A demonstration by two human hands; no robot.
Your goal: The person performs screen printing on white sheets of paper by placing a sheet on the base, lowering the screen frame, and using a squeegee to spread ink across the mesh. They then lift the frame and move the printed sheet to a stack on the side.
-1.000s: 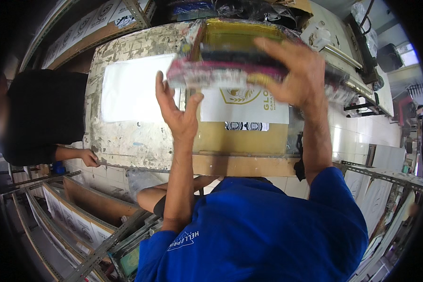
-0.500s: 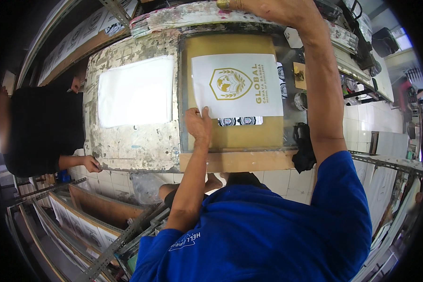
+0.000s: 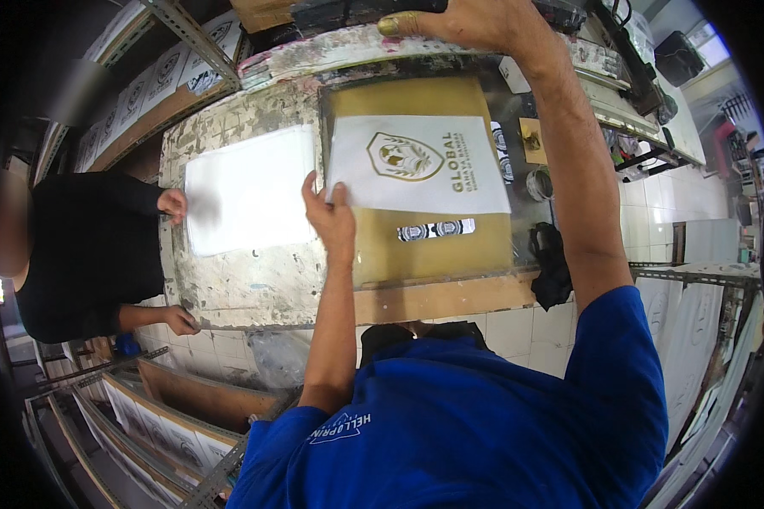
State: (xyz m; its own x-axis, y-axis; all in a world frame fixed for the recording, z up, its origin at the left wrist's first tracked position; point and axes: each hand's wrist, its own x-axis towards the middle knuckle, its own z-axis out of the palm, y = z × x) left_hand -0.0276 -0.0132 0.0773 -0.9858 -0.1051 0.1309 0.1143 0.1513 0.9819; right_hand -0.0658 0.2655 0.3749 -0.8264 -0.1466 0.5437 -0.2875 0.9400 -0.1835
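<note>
A white sheet printed with a gold shield crest and lettering (image 3: 382, 191) lies over a yellowish panel (image 3: 433, 97). My left hand (image 3: 331, 222) is at its near left corner, thumb on top and index finger at the edge, pinching the corner. Just left of that hand lies a plain white sheet (image 3: 250, 191) on a paint-worn board (image 3: 255, 297). My right hand (image 3: 484, 24), gold paint on its thumb, reaches far out and grips a paint-stained bar (image 3: 306, 55) along the back; its fingers are partly hidden.
A black-and-white label strip (image 3: 437, 230) lies on the panel. At left a person in black has one hand (image 3: 174, 205) near the plain sheet and another (image 3: 180, 321) at the board's corner. Right of the panel are a dark cloth (image 3: 550, 265) and a small round container (image 3: 539, 182).
My left hand has moved left, and the printed sheet has shifted left and away from the label strip, which shows more. The other person's far hand has come to the plain sheet.
</note>
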